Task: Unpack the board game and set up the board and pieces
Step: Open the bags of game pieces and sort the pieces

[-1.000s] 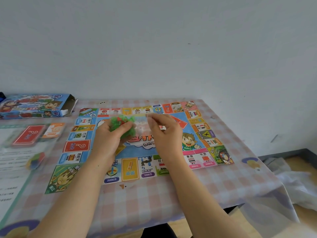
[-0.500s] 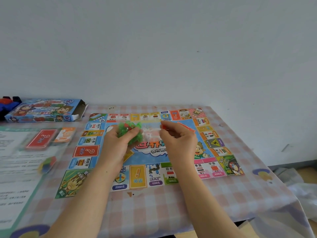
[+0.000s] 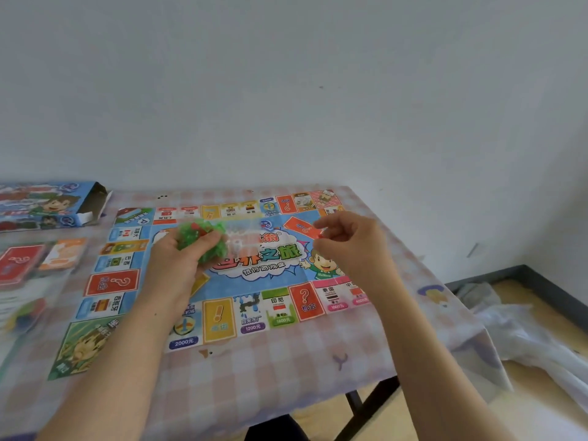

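Now, mid-frame above the unfolded game board, the left hand grips a bunch of green plastic pieces while the right hand, apart at centre right, pinches a small red piece, badly blurred.

The colourful board lies unfolded and flat, the clear bag of green and red pieces held just above its left-centre, the opened box lying far left.

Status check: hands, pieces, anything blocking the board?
Left hand grips bag of green pieces over board. Right hand pinched, contents unclear. Box, cards sit left, off board.
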`<action>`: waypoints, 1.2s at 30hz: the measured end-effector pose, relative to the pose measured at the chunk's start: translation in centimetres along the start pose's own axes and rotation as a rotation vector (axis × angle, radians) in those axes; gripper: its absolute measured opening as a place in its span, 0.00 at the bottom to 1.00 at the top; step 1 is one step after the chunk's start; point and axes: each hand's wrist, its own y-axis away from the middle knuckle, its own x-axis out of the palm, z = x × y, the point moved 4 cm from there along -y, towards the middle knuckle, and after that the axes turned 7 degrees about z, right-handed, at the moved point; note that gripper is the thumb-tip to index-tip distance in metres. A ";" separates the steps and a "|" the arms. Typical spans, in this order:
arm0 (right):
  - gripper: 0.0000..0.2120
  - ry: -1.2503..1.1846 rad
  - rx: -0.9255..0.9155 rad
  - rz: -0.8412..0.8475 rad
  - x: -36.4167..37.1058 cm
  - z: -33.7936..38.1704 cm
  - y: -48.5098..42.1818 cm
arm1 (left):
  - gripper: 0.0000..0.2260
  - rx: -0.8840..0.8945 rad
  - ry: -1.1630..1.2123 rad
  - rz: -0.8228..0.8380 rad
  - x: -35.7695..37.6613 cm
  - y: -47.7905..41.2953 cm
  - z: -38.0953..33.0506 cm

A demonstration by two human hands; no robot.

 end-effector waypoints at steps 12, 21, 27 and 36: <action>0.09 0.441 0.098 0.066 -7.6 -4.4 2.9 | 0.04 0.115 -0.023 0.071 4.0 1.2 -1.6; 0.11 0.415 0.128 0.358 -6.6 -5.0 3.5 | 0.04 -0.094 0.254 0.254 9.4 1.6 0.6; 0.14 0.378 0.131 0.362 -7.0 -5.8 3.5 | 0.05 -0.154 0.288 0.245 8.6 1.1 1.7; 0.07 0.381 0.118 0.348 -6.4 -6.0 3.0 | 0.04 -0.168 0.314 0.219 8.3 0.8 2.0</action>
